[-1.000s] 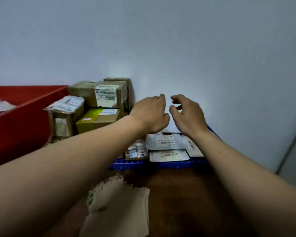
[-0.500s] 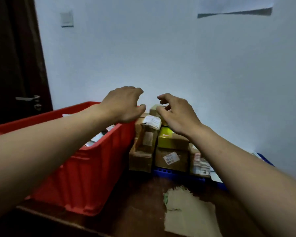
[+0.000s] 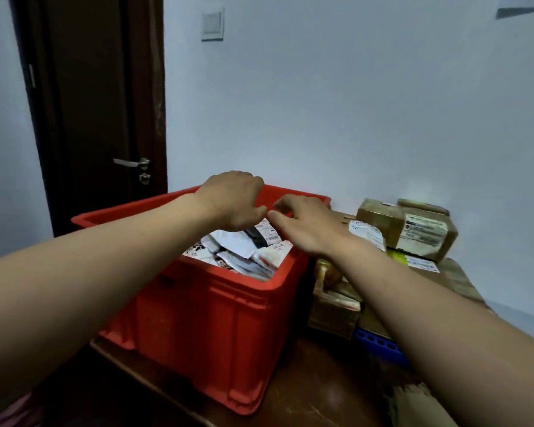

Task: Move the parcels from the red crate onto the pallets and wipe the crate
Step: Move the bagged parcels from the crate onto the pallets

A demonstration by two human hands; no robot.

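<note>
A red plastic crate (image 3: 216, 328) stands on the dark floor, holding a heap of white mail-bag parcels (image 3: 247, 251). Both my hands hover over its open top, above the parcels. My left hand (image 3: 235, 200) has its fingers curled downward and holds nothing. My right hand (image 3: 305, 224) reaches in from the right, fingers spread, thumb near the left hand's fingertips. To the right, cardboard boxes (image 3: 410, 229) are stacked on a blue pallet (image 3: 379, 346).
A dark door (image 3: 96, 118) with a metal handle stands behind the crate on the left. A white wall runs behind everything. A brownish cloth (image 3: 420, 405) lies on the floor at the lower right, by the pallet's edge.
My view and both hands swung left, from the pallet with its boxes to the red crate. The hands are now over the parcels in the crate, still holding nothing.
</note>
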